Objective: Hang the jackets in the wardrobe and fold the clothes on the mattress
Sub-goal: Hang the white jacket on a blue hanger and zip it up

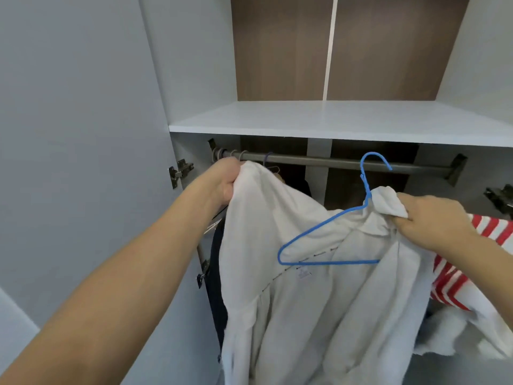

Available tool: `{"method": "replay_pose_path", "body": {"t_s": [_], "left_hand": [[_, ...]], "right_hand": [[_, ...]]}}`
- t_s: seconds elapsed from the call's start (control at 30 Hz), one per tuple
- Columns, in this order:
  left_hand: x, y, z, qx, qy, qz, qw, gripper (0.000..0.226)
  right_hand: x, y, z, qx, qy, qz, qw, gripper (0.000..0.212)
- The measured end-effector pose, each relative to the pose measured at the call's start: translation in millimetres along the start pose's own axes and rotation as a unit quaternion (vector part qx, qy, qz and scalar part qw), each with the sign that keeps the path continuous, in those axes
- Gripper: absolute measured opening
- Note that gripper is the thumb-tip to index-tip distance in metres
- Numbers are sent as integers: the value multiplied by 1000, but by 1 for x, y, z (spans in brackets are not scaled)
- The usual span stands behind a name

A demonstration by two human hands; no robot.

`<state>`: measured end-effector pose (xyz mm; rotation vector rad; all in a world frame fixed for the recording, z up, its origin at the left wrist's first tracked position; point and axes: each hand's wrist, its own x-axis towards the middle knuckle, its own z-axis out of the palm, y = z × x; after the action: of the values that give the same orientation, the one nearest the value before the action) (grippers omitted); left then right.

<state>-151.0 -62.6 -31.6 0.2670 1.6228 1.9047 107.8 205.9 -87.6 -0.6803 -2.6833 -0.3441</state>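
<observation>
A fold of the white jacket is bunched in the curled fingers of the left hand, which is raised on an outstretched forearm to just below the left end of the wardrobe rail. The other shoulder of the garment is pinched, near the collar, between the thumb and curled fingers of the right hand, held slightly lower and to the right. Between the two hands the jacket is spread out and hangs down in front of the open wardrobe. A blue wire hanger lies partly inside the jacket, one arm hidden under the cloth beside the right hand; its hook is seen in front of the rail, and whether it rests on the rail cannot be told. Inside the wardrobe, dark garments are hung at the left behind the jacket, and a red-and-white striped garment is seen at the right below the right forearm. A white shelf is fixed above the rail.
</observation>
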Motion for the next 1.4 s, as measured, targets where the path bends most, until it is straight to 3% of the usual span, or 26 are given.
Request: {"method": "replay_pose_path", "body": {"t_s": [0.27,0.43,0.53,0.6,0.67,0.77,0.83,0.87,0.93,1.0,1.07,1.17,1.23,1.3,1.4], "left_hand": [[-14,26,77,-91,36,42,994,27],[-27,24,115,-67,-6,39,997,25],[-28,13,122,-28,-47,41,998,23],[-25,1,119,67,-86,54,993,26],[-24,-18,108,193,-144,101,965,26],[-18,-53,88,361,-250,177,881,25],[-14,-72,80,434,-238,236,836,38],[-11,-77,79,428,-224,264,835,45],[-6,-81,81,327,-201,255,887,51],[-2,-84,89,200,-168,222,939,36],[0,-89,103,113,-133,205,963,13],[2,-96,124,117,-21,219,968,30],[5,-93,129,147,69,243,956,29],[9,-87,126,153,92,255,950,29],[11,-78,125,164,70,241,954,33]], "right_hand": [[7,-52,3,137,-59,-57,987,35],[20,-66,-1,318,-38,58,946,43],[25,-63,-6,373,-33,89,923,30],[26,-57,-9,411,-15,131,902,22],[27,-49,-11,459,12,186,869,23],[25,-40,-14,502,30,238,831,22],[24,-42,-18,534,23,232,813,24],[24,-44,-20,542,19,220,811,28],[25,-48,-24,544,14,197,815,34],[27,-48,-28,545,13,190,816,32],[28,-45,-31,540,18,189,820,31],[26,-41,-35,544,25,189,817,34],[24,-39,-36,557,24,187,809,37],[21,-35,-34,561,23,186,806,34],[19,-29,-28,554,36,195,808,32]]}}
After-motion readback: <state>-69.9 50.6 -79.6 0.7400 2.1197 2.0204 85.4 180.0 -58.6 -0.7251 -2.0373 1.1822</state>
